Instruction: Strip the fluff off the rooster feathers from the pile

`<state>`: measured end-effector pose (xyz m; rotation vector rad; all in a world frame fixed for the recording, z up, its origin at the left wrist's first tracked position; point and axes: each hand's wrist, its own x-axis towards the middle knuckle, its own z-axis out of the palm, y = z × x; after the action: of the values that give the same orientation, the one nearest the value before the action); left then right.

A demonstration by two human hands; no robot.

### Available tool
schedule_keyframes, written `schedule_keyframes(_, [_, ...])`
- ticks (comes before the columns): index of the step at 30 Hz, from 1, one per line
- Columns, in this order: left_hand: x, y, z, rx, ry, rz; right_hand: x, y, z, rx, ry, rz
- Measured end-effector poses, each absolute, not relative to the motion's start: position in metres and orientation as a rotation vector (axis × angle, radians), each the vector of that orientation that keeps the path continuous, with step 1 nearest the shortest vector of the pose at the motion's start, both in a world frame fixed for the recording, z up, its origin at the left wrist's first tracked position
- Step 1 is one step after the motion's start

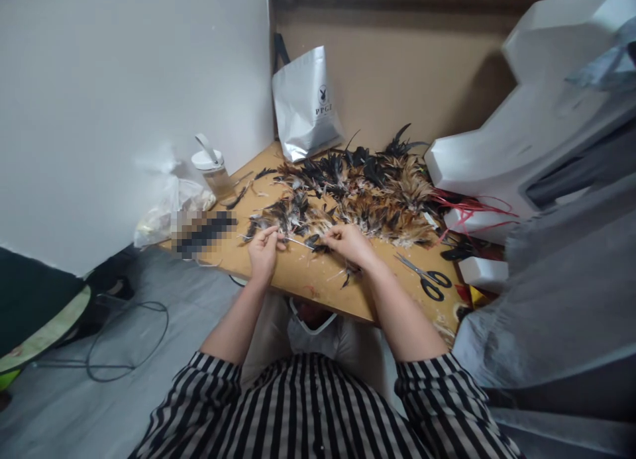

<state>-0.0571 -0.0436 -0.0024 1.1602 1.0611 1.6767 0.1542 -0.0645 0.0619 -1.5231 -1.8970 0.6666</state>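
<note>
Near the front edge of the wooden table (298, 268), my left hand (265, 250) pinches one end of a thin pale stick or quill (299, 242). To its right, my right hand (350, 244) has its fingers closed on a small dark feather (313, 241) at the other end of that thin piece. Just beyond both hands lie piles of brown and black feathers (372, 214). A few loose feather bits lie on the wood below my right hand.
Black-handled scissors (431, 280) lie right of my right forearm. A silver bag (305, 108) stands at the back. A lidded cup (214, 171) and a plastic bag (169, 210) are on the left. Red strings (472, 210) and white foam (477, 161) are at the right.
</note>
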Motion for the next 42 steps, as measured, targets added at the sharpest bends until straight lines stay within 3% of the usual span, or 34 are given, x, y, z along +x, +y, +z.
schedule_keyframes(6, [-0.058,-0.046,0.0,1.085,1.066,1.694,0.113,-0.047,0.059,-1.703,-2.252,0.354])
schedule_keyframes(12, [-0.057,-0.047,0.002,1.127,1.081,1.579,0.148,-0.015,0.056,-1.953,-1.949,0.254])
schedule_keyframes(23, [-0.016,-0.036,0.021,1.327,1.106,1.209,0.182,0.003,0.042,-2.116,-1.916,0.347])
schedule_keyframes(28, [0.0,-0.021,0.028,1.124,1.122,0.971,0.181,0.005,0.041,-2.238,-1.909,0.333])
schedule_keyframes(42, [-0.001,-0.002,0.014,0.962,1.124,0.979,0.133,0.01,0.051,-2.342,-1.962,0.318])
